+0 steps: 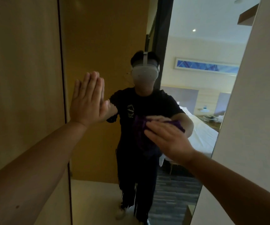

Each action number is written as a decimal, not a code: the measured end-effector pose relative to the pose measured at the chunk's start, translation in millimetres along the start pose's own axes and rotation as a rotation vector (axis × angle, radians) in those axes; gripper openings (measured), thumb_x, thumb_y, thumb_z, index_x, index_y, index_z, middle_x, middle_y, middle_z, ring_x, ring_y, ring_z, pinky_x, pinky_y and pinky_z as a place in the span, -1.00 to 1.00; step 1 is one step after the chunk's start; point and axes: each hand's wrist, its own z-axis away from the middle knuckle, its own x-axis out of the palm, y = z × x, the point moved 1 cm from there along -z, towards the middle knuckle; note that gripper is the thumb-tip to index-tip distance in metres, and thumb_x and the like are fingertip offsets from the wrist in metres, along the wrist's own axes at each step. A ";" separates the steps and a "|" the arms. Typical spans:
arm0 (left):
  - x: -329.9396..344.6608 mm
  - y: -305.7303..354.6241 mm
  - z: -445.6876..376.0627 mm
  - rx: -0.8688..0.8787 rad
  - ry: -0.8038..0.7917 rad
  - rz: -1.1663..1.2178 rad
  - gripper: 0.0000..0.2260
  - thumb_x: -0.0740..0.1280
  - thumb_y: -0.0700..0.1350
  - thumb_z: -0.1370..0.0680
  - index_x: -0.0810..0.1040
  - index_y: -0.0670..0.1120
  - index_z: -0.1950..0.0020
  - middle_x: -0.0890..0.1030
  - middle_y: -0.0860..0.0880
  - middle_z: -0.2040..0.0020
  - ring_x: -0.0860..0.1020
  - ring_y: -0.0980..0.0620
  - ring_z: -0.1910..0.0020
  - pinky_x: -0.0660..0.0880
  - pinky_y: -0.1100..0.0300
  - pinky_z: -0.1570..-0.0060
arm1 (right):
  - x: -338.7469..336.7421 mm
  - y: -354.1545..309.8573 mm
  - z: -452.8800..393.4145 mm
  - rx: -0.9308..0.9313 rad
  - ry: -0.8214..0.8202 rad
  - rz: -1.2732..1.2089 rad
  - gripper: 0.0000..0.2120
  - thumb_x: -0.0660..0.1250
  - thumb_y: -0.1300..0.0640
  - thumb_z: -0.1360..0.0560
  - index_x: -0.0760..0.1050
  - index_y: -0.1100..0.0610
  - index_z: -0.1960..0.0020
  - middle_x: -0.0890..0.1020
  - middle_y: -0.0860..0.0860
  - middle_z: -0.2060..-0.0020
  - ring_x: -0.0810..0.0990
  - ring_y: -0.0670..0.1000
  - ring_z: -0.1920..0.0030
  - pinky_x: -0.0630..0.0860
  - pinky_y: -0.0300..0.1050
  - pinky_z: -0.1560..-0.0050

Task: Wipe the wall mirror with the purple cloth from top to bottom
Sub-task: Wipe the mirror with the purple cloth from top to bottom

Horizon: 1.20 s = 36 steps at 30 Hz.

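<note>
A tall wall mirror [98,38] fills the middle of the view and reflects a person in dark clothes with a headset. My left hand [87,101] lies flat on the glass near its left edge, fingers straight and pointing up. My right hand [166,137] presses a dark purple cloth [140,132] against the glass at about mid height, to the right of the left hand. The cloth bunches under my palm and hangs down a little on the left; part of it is hidden by the hand.
A wooden panel [22,70] borders the mirror on the left. A pale wall [253,127] borders it on the right. The reflection shows a bed with white sheets [202,137], a framed blue picture and carpeted floor.
</note>
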 end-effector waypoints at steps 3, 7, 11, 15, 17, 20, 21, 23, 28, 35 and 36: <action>-2.5 1.3 0.1 -0.003 0.013 0.013 -0.38 -0.12 0.13 -0.65 -0.01 -0.20 -0.61 0.08 -0.22 -0.61 0.05 -0.21 -0.60 0.05 -0.27 -0.52 | -34.9 27.5 -60.1 0.076 0.119 0.047 -0.64 0.29 0.19 -0.58 0.42 0.16 -0.37 0.50 0.20 -0.33 0.49 0.21 -0.31 0.50 0.19 -0.21; -1.8 1.9 -0.2 -0.006 0.011 0.028 -0.39 -0.14 0.14 -0.66 -0.01 -0.19 -0.61 0.07 -0.20 -0.62 0.03 -0.20 -0.60 0.05 -0.27 -0.52 | -69.3 66.5 -133.3 0.170 0.129 0.170 -0.51 0.37 0.17 -0.49 0.39 0.19 -0.40 0.43 0.20 -0.39 0.44 0.24 -0.34 0.43 0.16 -0.30; 0.1 1.7 0.4 0.003 0.022 0.017 -0.39 -0.16 0.14 -0.66 0.01 -0.20 -0.61 0.08 -0.22 -0.61 0.03 -0.20 -0.60 0.03 -0.25 -0.54 | -67.2 79.1 -167.1 0.241 0.038 0.262 -0.39 0.48 0.22 -0.44 0.35 0.16 -0.43 0.41 0.17 -0.41 0.38 0.24 -0.40 0.36 0.19 -0.37; 0.5 1.1 1.8 0.024 0.037 -0.001 -0.39 -0.15 0.12 -0.66 0.01 -0.21 -0.61 0.09 -0.23 -0.61 0.05 -0.22 -0.60 0.03 -0.24 -0.54 | -43.9 59.7 -151.9 0.205 0.048 0.275 -0.43 0.43 0.22 -0.46 0.35 0.18 -0.43 0.40 0.19 -0.42 0.33 0.24 -0.44 0.28 0.20 -0.43; -0.4 1.7 0.2 0.033 0.043 -0.012 -0.40 -0.13 0.11 -0.67 0.06 -0.23 -0.61 0.11 -0.24 -0.60 0.07 -0.22 -0.59 0.02 -0.22 -0.54 | -23.1 40.0 -127.8 0.131 -0.004 0.276 -0.39 0.45 0.23 -0.46 0.32 0.17 -0.45 0.37 0.20 -0.44 0.31 0.23 -0.46 0.28 0.22 -0.43; -1.6 -0.7 0.8 0.049 0.071 -0.012 -0.42 -0.12 0.11 -0.68 0.11 -0.23 -0.60 0.14 -0.24 -0.60 0.10 -0.22 -0.58 0.04 -0.20 -0.55 | 10.4 6.3 -78.9 0.044 -0.062 0.224 -0.37 0.43 0.28 -0.43 0.32 0.18 -0.46 0.35 0.20 -0.45 0.27 0.21 -0.48 0.19 0.20 -0.48; -2.1 -2.7 1.2 0.058 0.070 -0.002 -0.42 -0.12 0.11 -0.69 0.10 -0.22 -0.60 0.13 -0.23 -0.60 0.09 -0.21 -0.59 0.04 -0.20 -0.55 | 20.4 -6.6 -61.4 0.025 -0.088 0.204 -0.37 0.42 0.27 -0.42 0.33 0.16 -0.46 0.35 0.19 -0.45 0.26 0.20 -0.48 0.17 0.18 -0.49; -3.2 -8.2 1.3 0.091 0.067 -0.008 -0.43 -0.13 0.11 -0.69 0.10 -0.21 -0.61 0.15 -0.22 -0.60 0.11 -0.21 -0.58 0.08 -0.20 -0.53 | 38.3 -35.2 -27.2 -0.057 -0.203 0.209 -0.31 0.49 0.21 -0.34 0.38 0.13 -0.44 0.40 0.16 -0.43 0.32 0.18 -0.45 0.19 0.17 -0.46; -2.9 -13.0 1.2 0.115 0.057 -0.038 -0.43 -0.14 0.11 -0.69 0.07 -0.21 -0.61 0.17 -0.23 -0.59 0.11 -0.19 -0.58 0.12 -0.23 -0.52 | 62.1 -80.9 23.9 -0.202 -0.423 0.250 -0.34 0.47 0.10 -0.33 0.43 0.07 -0.42 0.43 0.07 -0.42 0.39 0.10 -0.42 0.17 0.11 -0.43; -10.7 -14.1 1.1 0.112 0.013 0.000 -0.43 -0.12 0.11 -0.70 -0.04 -0.19 -0.62 0.12 -0.22 -0.61 0.07 -0.21 -0.59 0.06 -0.21 -0.54 | 43.8 -73.7 4.2 -0.125 -0.393 0.146 -0.27 0.59 0.18 -0.28 0.44 0.12 -0.41 0.45 0.11 -0.40 0.39 0.15 -0.42 0.31 0.12 -0.40; -13.6 -14.7 2.3 0.125 0.005 0.005 -0.43 -0.11 0.11 -0.70 -0.04 -0.19 -0.62 0.11 -0.22 -0.61 0.06 -0.20 -0.60 0.05 -0.20 -0.54 | 38.5 -69.6 -4.1 -0.079 -0.328 0.111 -0.32 0.57 0.20 -0.30 0.46 0.13 -0.39 0.47 0.13 -0.38 0.40 0.16 -0.41 0.31 0.13 -0.39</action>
